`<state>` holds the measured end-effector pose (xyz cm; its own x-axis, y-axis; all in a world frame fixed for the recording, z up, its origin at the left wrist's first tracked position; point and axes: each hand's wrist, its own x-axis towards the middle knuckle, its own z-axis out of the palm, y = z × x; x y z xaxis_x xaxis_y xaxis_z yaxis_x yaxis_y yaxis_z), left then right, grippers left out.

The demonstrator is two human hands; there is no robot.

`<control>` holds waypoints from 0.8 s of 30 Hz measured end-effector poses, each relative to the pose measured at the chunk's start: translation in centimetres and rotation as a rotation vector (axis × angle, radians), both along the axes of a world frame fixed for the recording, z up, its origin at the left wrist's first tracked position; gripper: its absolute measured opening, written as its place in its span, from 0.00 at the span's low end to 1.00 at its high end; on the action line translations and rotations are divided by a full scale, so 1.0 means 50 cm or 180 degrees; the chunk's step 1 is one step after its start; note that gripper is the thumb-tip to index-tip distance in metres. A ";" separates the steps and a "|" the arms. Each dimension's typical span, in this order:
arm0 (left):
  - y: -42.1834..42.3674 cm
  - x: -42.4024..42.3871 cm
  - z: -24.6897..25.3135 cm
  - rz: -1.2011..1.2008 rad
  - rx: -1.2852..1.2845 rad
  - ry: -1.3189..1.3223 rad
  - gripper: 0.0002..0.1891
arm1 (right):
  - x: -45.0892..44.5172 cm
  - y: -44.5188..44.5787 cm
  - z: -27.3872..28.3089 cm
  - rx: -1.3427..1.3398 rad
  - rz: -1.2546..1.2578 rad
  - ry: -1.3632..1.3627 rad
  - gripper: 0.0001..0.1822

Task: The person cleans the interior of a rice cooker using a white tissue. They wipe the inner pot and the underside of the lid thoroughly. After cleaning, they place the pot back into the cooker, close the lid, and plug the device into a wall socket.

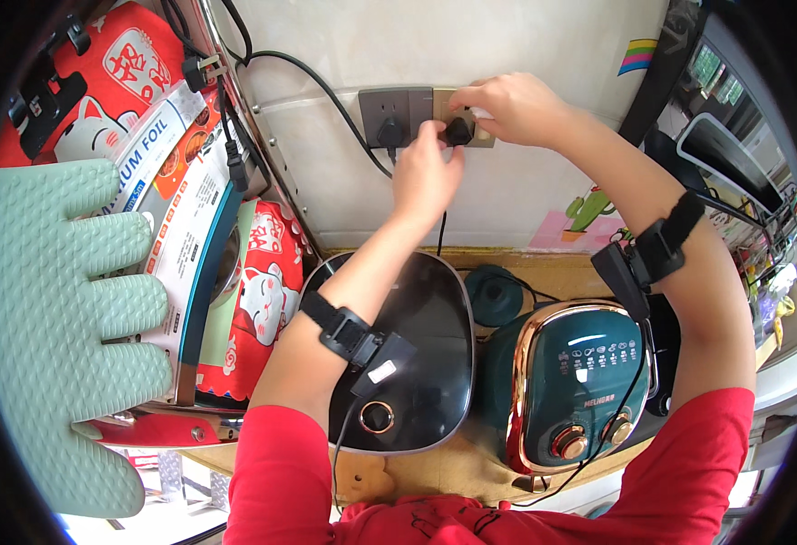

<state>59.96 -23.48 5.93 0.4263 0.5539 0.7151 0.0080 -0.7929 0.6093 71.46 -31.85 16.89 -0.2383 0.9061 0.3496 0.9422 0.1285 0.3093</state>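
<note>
My left hand (431, 174) is at the wall, its thumb and fingertips gripping a black power plug (458, 132) seated in the gold socket plate (443, 101). From the upper right, my right hand (518, 109) reaches to the same plate, fingers curled at its top and right side. A small white thing (481, 113) shows by its thumb; I cannot tell what it is or whether it is held. Another black plug (391, 131) sits in the grey socket plate (373, 102) on the left. A black cord (442, 234) hangs below my left hand.
Below my arms stand a black-lidded appliance (415, 354) and a green air fryer (596, 381) with gold knobs. On the left, a metal rack (276, 184) borders an aluminium foil box (160, 163) and a mint silicone oven glove (44, 306). A loose plug (197, 73) hangs there.
</note>
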 end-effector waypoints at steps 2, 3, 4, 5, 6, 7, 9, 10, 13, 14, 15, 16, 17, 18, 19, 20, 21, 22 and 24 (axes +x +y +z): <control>-0.020 0.010 0.028 0.0297 0.0060 0.0649 0.17 | 0.002 0.006 0.015 -0.0150 -0.0092 -0.0476 0.11; -0.026 0.014 0.039 0.0457 0.0101 0.0979 0.18 | 0.002 0.012 0.021 -0.0211 -0.0131 -0.0709 0.10; -0.024 0.024 0.041 0.0571 0.0193 0.1010 0.19 | 0.005 0.020 0.023 -0.0215 -0.0109 -0.0810 0.10; -0.026 0.034 0.042 0.0617 0.0224 0.0922 0.19 | 0.009 0.029 0.021 -0.0220 -0.0089 -0.0912 0.10; -0.031 0.042 0.040 0.0654 0.0245 0.0850 0.19 | 0.008 0.034 0.019 -0.0240 -0.0074 -0.0997 0.10; -0.034 0.049 0.038 0.0688 0.0266 0.0778 0.19 | 0.009 0.035 0.018 -0.0194 -0.0127 -0.1068 0.09; -0.027 0.054 0.033 0.0695 0.0458 0.0613 0.19 | 0.007 0.040 0.011 -0.0113 -0.0213 -0.1185 0.08; -0.024 0.053 0.028 0.0707 0.0548 0.0543 0.19 | 0.003 0.042 0.007 -0.0126 -0.0260 -0.1192 0.08; -0.022 0.056 0.020 0.0711 0.0690 0.0539 0.18 | 0.004 0.044 0.006 -0.0103 -0.0349 -0.1271 0.08; -0.023 0.058 0.018 0.0718 0.0687 0.0511 0.18 | 0.009 0.043 0.000 -0.0076 -0.0332 -0.1312 0.08; -0.025 0.059 0.017 0.0733 0.0677 0.0476 0.17 | 0.008 0.044 0.001 -0.0053 -0.0306 -0.1361 0.08; -0.025 0.060 0.016 0.0750 0.0667 0.0442 0.16 | 0.008 0.046 0.004 -0.0108 -0.0317 -0.1330 0.08; -0.023 0.059 0.016 0.0742 0.0669 0.0396 0.16 | 0.007 0.048 0.006 -0.0163 -0.0327 -0.1301 0.08; -0.022 0.061 0.016 0.0722 0.0672 0.0344 0.16 | 0.008 0.047 0.009 -0.0220 -0.0350 -0.1274 0.08; -0.022 0.062 0.016 0.0704 0.0675 0.0293 0.16 | 0.007 0.046 0.009 -0.0168 -0.0359 -0.1308 0.08; -0.022 0.062 0.016 0.0711 0.0646 0.0311 0.16 | 0.005 0.046 0.006 -0.0116 -0.0366 -0.1343 0.08; -0.023 0.061 0.017 0.0725 0.0623 0.0333 0.15 | 0.004 0.046 0.004 -0.0056 -0.0367 -0.1372 0.07; -0.025 0.059 0.018 0.0740 0.0598 0.0355 0.15 | 0.004 0.046 0.006 -0.0021 -0.0344 -0.1398 0.07; -0.043 0.037 0.005 0.0584 0.0905 0.0337 0.18 | 0.002 0.045 -0.005 0.0025 -0.0279 -0.1390 0.07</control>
<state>61.83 -25.64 6.19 0.4181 0.4132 0.8090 0.2174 -0.9102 0.3526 71.58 -29.58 16.62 -0.2877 0.9271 0.2403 0.7303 0.0500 0.6813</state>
